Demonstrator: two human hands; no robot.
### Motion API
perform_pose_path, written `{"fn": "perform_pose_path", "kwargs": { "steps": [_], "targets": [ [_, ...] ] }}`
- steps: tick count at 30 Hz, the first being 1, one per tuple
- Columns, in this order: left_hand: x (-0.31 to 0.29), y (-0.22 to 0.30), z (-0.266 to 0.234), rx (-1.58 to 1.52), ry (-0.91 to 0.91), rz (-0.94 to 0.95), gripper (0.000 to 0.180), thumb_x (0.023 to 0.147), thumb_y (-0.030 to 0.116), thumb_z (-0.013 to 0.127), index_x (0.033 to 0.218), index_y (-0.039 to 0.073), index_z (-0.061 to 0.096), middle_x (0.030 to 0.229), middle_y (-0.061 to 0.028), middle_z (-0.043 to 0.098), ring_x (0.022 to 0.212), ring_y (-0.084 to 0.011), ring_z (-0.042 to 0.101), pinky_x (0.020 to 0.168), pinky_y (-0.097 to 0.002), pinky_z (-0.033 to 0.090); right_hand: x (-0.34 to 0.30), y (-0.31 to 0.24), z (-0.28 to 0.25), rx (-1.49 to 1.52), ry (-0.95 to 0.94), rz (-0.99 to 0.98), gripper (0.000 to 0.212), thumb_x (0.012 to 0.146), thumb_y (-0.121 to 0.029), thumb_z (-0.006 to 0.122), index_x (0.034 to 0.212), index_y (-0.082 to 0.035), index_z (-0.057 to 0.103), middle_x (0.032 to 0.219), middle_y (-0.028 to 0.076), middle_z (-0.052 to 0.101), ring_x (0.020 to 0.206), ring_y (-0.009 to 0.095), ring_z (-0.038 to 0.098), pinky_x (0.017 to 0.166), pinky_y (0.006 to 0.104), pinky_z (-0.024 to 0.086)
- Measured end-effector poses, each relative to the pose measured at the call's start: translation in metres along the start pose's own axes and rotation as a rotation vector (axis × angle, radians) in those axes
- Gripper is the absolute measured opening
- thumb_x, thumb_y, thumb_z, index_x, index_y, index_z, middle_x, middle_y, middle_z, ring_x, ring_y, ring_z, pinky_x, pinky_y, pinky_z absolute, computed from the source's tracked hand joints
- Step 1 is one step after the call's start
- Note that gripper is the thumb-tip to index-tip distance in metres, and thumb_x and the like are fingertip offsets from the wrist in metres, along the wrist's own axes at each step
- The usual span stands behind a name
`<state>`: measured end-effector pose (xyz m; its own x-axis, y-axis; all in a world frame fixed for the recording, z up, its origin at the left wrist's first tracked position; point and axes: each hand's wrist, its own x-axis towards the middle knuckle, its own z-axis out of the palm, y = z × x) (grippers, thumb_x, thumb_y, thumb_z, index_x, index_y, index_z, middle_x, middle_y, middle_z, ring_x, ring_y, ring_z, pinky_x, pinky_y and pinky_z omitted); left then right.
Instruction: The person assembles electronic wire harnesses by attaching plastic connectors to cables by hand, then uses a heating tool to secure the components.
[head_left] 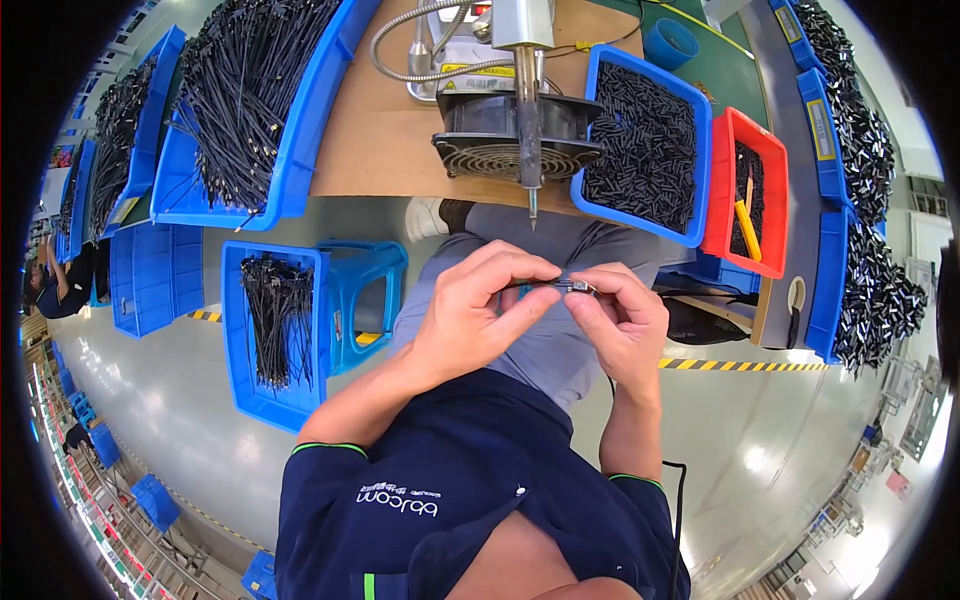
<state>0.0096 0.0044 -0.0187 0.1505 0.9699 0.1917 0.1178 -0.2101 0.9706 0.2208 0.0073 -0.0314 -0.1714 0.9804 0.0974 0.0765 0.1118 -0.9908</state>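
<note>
In front of my lap, my left hand (485,305) pinches a thin black cable (560,285) between thumb and forefinger. My right hand (628,322) is closed on its other end, where a small silvery metal connector (580,286) shows between the fingertips. The two hands almost meet there, and the fingers hide part of the cable. Just beyond them, a pointed metal tool tip (532,200) hangs downward in front of a black fan (515,140) at the bench edge.
Long black cables fill a blue bin (290,150) at far left; a lower blue bin (235,330) holds more beside a blue stool (365,290). Right, a blue tray (706,150) holds small black pieces beside a red bin (718,215) with a yellow-handled tool (747,228). Metal-ended parts (875,310) lie far right.
</note>
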Motion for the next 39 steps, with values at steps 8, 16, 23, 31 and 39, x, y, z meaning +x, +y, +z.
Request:
{"fn": "perform_pose_path", "kwargs": {
  "steps": [8, 16, 23, 31, 39],
  "targets": [
    [0.0, 0.002, -0.001, 0.068, 0.037, -0.046, 0.014, 0.088, 0.003, 0.08, 0.1, -0.001, 0.073, 0.087, -0.0035, 0.065, 0.062, -0.0056, 0.045, 0.054, -0.0236, 0.034, -0.002, -0.001, 0.011, 0.108, 0.031, 0.038, 0.022, 0.091, 0.004, 0.078, 0.113, 0.004, 0.075, 0.101, 0.004, 0.068, 0.069, 0.001, 0.046, 0.058, 0.0186, 0.034],
    [-0.001, 0.005, 0.001, 0.025, 0.013, -0.189, 0.008, 0.09, 0.003, 0.075, 0.094, 0.0, 0.069, 0.077, 0.0027, 0.059, 0.057, -0.0011, 0.038, 0.051, -0.0235, 0.031, -0.006, 0.001, 0.017, 0.132, 0.052, 0.047, 0.023, 0.091, 0.004, 0.077, 0.114, 0.004, 0.075, 0.102, 0.004, 0.068, 0.069, 0.001, 0.046, 0.058, 0.0186, 0.035],
    [-0.005, -0.006, -0.001, -0.176, -0.052, -0.358, 0.007, 0.092, 0.0, 0.069, 0.096, 0.0, 0.063, 0.08, 0.0041, 0.061, 0.063, 0.0017, 0.041, 0.055, -0.021, 0.034, -0.007, 0.003, 0.02, 0.108, 0.04, 0.032, 0.024, 0.091, 0.004, 0.077, 0.116, 0.003, 0.076, 0.103, 0.004, 0.068, 0.07, 0.001, 0.046, 0.058, 0.0184, 0.034],
    [-0.002, -0.005, -0.001, -0.204, 0.045, -0.345, 0.008, 0.087, 0.005, 0.073, 0.091, 0.002, 0.067, 0.069, 0.0063, 0.059, 0.056, 0.0004, 0.037, 0.051, -0.0234, 0.032, -0.015, -0.001, 0.021, 0.204, 0.154, 0.062, 0.017, 0.095, 0.005, 0.07, 0.112, 0.005, 0.066, 0.101, 0.008, 0.07, 0.077, 0.005, 0.056, 0.065, 0.0204, 0.045],
    [0.002, 0.004, -0.008, -0.067, 0.083, -0.252, 0.009, 0.084, 0.005, 0.073, 0.09, 0.002, 0.066, 0.071, 0.0014, 0.063, 0.054, -0.0022, 0.039, 0.05, -0.0247, 0.034, 0.002, -0.01, 0.032, -0.299, 0.138, -0.384, 0.016, 0.086, 0.007, 0.073, 0.099, 0.0, 0.066, 0.104, 0.014, 0.07, 0.091, 0.026, 0.067, 0.078, 0.0335, 0.055]
  ]
}}
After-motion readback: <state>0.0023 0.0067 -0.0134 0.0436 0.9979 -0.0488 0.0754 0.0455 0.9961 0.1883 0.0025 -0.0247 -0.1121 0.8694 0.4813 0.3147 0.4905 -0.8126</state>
